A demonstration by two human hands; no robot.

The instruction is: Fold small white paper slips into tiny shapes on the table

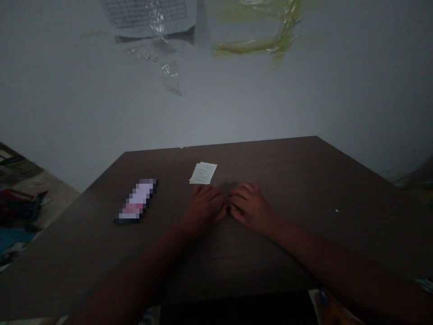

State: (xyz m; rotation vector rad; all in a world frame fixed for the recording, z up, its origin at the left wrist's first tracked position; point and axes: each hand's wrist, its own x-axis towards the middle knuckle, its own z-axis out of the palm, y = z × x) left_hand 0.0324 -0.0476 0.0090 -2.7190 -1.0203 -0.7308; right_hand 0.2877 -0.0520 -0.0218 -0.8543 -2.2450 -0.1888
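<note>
Close together on the dark table, my left hand [206,207] and my right hand [249,206] have their fingers curled and closed, with the tips turned towards each other. Whatever lies inside the fingers, if anything, is hidden in the dim light. A small stack of white printed paper slips [203,173] lies flat just beyond my left hand, its sheets slightly fanned. Further left is a phone [137,201], lying at a slant with its screen lit and blurred out.
The brown wooden table [277,167] meets a pale wall [237,99] at its far edge. A tiny white scrap [337,210] lies on the right. Taped paper [149,13] hangs on the wall. Clutter [20,207] covers the floor at left.
</note>
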